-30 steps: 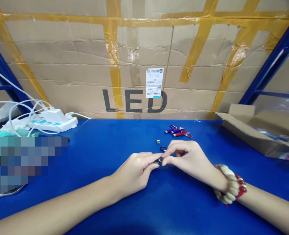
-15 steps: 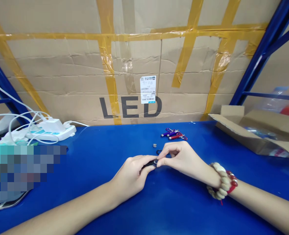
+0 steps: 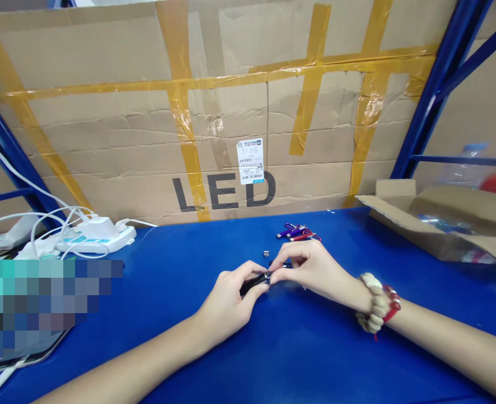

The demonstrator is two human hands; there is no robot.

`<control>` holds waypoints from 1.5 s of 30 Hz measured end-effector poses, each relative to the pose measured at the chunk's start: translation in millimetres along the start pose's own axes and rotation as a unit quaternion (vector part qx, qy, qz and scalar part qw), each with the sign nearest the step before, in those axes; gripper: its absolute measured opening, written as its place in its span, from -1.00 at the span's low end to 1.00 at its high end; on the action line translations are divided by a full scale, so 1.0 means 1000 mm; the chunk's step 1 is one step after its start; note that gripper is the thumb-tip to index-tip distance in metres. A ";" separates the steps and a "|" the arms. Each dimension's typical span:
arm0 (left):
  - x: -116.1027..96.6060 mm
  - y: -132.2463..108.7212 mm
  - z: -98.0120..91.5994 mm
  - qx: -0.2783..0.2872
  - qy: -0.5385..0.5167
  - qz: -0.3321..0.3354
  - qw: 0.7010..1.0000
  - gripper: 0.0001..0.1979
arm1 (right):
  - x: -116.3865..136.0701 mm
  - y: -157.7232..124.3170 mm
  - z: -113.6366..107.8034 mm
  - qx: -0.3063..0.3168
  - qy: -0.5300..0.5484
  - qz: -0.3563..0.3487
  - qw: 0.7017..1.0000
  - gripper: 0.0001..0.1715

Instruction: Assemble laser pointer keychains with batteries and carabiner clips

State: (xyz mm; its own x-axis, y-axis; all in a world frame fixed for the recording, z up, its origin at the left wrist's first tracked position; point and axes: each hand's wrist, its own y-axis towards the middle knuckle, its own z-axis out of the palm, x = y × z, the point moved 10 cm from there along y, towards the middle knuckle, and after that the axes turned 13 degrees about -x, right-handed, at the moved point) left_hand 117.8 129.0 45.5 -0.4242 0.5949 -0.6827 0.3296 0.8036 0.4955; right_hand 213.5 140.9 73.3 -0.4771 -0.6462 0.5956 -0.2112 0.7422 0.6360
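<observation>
My left hand is closed round a small black keychain flashlight, held just above the blue table. My right hand pinches the flashlight's front end with thumb and forefinger. A beaded bracelet sits on my right wrist. Just beyond the hands lie a tiny silver part and a cluster of purple and red keychain flashlights.
A taped cardboard sheet marked LED stands behind the table. A white power strip with cables lies at the back left. An open cardboard box sits at the right. A blurred patch covers items at the left.
My view has tilted and drifted a little, so things sit lower and further left. Both hands remain together on the black flashlight, with more of its body showing now.
</observation>
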 end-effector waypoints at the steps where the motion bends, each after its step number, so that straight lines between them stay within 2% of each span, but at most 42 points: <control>1: 0.000 0.000 0.001 0.003 0.000 -0.002 1.000 -0.92 | 0.001 0.000 0.001 0.001 -0.001 -0.004 1.000 -0.73; 5: 0.003 0.001 0.002 0.008 -0.016 -0.024 1.000 -0.89 | -0.001 0.001 0.001 0.001 0.002 0.000 1.000 -0.76; 7: 0.009 0.002 0.001 0.000 -0.027 -0.049 0.998 -0.87 | -0.007 0.004 -0.006 -0.020 -0.019 0.016 0.999 -0.72; 9: 0.017 0.004 -0.002 -0.015 -0.041 -0.079 0.996 -0.84 | -0.013 0.007 -0.016 -0.052 -0.090 0.017 0.994 -0.68; 11: 0.024 0.005 -0.004 -0.035 -0.062 -0.105 0.992 -0.82 | -0.013 0.009 -0.021 -0.055 -0.184 -0.012 0.981 -0.69; 13: 0.031 0.007 -0.006 -0.054 -0.087 -0.123 0.987 -0.81 | -0.014 0.008 -0.015 -0.005 -0.253 -0.048 0.966 -0.68; 16: 0.037 0.007 -0.008 -0.073 -0.119 -0.144 0.980 -0.79 | -0.018 0.002 0.000 0.090 -0.285 -0.066 0.952 -0.72; 19: 0.040 0.006 -0.007 -0.072 -0.124 -0.156 0.977 -0.78 | -0.019 -0.002 0.009 0.137 -0.274 -0.069 0.949 -0.84; 22: 0.039 0.005 -0.007 -0.068 -0.122 -0.150 0.979 -0.76 | -0.016 -0.004 0.015 0.147 -0.257 -0.075 0.952 -0.87; 26: 0.041 0.005 -0.003 -0.056 -0.150 -0.154 0.975 -0.70 | -0.011 -0.007 0.018 0.131 -0.223 -0.081 0.962 -0.86; 31: 0.036 0.005 0.005 -0.019 -0.217 -0.158 0.963 -0.66 | -0.011 -0.005 0.014 0.091 -0.164 -0.036 0.982 -0.85; 35: 0.033 0.005 0.007 -0.010 -0.237 -0.161 0.958 -0.65 | -0.006 -0.007 0.015 0.090 -0.116 -0.031 0.989 -0.83; 40: 0.029 0.004 0.006 -0.005 -0.229 -0.150 0.962 -0.65 | 0.006 -0.010 0.015 0.082 -0.092 -0.070 0.990 -0.76; 45: 0.025 0.003 0.006 0.009 -0.191 -0.128 0.973 -0.72 | 0.018 -0.018 0.026 0.134 -0.042 -0.101 0.985 -0.77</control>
State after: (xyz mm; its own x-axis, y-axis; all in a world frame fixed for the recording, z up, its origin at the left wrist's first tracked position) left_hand 113.3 145.7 26.7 -0.1506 0.3234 -0.9342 0.2701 0.9225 0.2758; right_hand 186.7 120.1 60.0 -0.4687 -0.7773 0.4197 -0.5218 0.6270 0.5784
